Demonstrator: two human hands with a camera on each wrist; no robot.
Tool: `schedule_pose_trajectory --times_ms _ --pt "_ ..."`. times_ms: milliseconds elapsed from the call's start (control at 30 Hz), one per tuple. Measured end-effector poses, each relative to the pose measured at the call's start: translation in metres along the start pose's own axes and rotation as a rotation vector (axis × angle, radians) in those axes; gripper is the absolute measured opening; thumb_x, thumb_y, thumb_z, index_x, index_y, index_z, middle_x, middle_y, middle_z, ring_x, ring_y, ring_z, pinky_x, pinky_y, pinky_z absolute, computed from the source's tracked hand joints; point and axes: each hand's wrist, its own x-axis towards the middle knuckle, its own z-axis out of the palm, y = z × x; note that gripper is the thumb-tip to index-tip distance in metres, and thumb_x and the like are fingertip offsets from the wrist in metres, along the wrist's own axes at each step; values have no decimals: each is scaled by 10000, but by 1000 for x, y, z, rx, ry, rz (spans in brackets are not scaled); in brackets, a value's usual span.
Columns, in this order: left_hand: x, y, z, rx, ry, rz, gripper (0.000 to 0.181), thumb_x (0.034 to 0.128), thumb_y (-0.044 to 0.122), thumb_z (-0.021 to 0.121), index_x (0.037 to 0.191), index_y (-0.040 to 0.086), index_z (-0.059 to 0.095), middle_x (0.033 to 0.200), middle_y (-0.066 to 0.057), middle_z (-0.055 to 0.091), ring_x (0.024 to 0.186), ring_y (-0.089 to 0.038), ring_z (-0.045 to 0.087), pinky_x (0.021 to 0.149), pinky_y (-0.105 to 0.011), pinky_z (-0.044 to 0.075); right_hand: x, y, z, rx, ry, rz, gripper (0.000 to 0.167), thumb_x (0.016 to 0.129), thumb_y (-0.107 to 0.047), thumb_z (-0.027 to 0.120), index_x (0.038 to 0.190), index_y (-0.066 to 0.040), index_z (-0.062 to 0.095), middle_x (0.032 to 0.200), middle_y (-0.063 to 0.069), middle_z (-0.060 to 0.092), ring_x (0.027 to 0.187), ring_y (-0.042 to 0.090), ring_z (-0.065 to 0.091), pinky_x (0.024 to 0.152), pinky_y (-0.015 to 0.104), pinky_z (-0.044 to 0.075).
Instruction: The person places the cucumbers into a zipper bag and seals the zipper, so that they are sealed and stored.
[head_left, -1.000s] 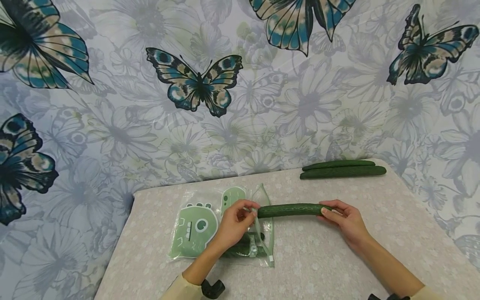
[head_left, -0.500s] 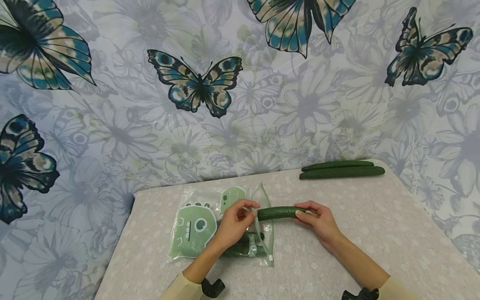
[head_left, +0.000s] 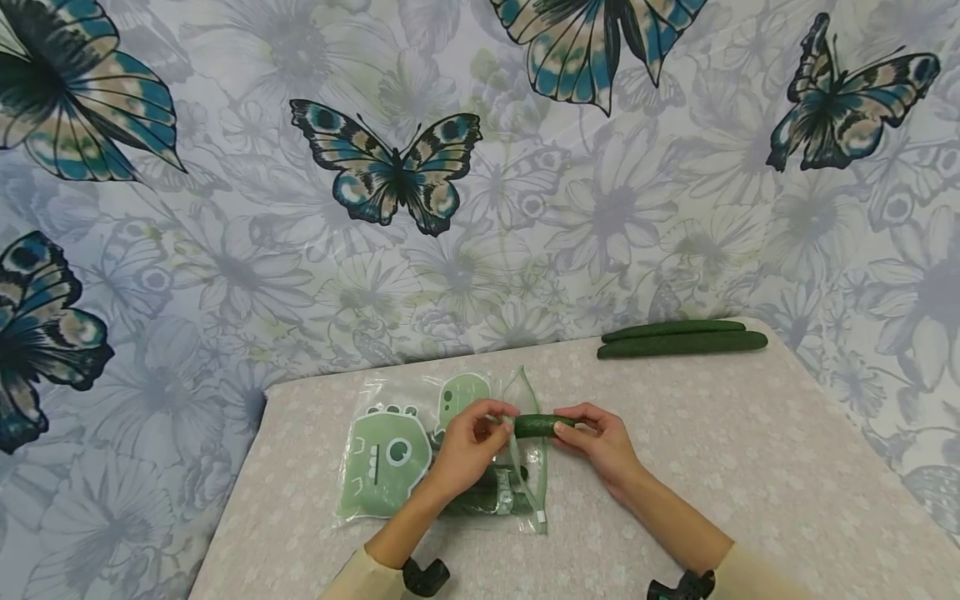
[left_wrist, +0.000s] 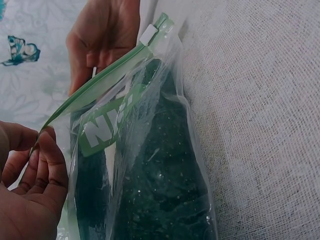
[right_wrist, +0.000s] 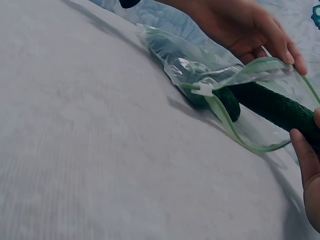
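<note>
A clear zip bag (head_left: 390, 467) with green cartoon prints lies on the table, its mouth facing right. The left hand (head_left: 470, 448) pinches the green rim of the mouth, as the left wrist view also shows with that hand (left_wrist: 37, 180). Between thumb and fingers, the right hand (head_left: 602, 442) grips the outer end of a cucumber (head_left: 534, 426). Most of this cucumber (right_wrist: 275, 106) has passed through the held-apart mouth in the right wrist view. Another cucumber (right_wrist: 229, 104) lies inside the bag, below it.
Two cucumbers (head_left: 682, 343) lie side by side at the back right of the cloth-covered table (head_left: 750, 433). Behind the table hangs a flowered backdrop (head_left: 525, 250) with large butterflies.
The right hand has moved left, carrying the cucumber deeper into the bag, so a much shorter length shows outside. The left hand keeps its hold on the rim.
</note>
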Motion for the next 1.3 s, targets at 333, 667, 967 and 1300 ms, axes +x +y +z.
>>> schedule_pose_trajectory --times_ms 333,667,967,1300 --pt "-1 -1 0 -12 -7 -17 177 1072 172 682 1237 150 743 1088 -113 672 821 -353 711 662 -230 552 7 15 24 5 -10 11 394 946 -1 792 1293 135 662 1125 54 720 953 144 802 906 292 655" --pt "-1 -4 -1 -4 16 3 202 1058 117 679 1248 104 747 1100 -114 661 812 -344 726 657 -242 579 4 11 9 -318 -251 7 445 1028 -75 703 1439 71 617 1394 266 701 1177 147 759 961 239 622" --pt "-1 -3 0 -6 16 18 200 1052 109 685 1243 111 744 1100 -141 653 809 -364 723 648 -242 579 13 8 -4 -495 -412 -31 355 1105 -71 575 1451 4 569 1393 278 674 1255 275 732 1005 274 620" --pt "0 -2 0 -9 10 0 201 1060 112 675 1250 112 741 1114 -137 648 798 -271 709 679 -244 587 13 11 15 -781 -294 -216 128 992 -189 791 1099 -158 730 1075 28 803 975 134 802 862 236 625"
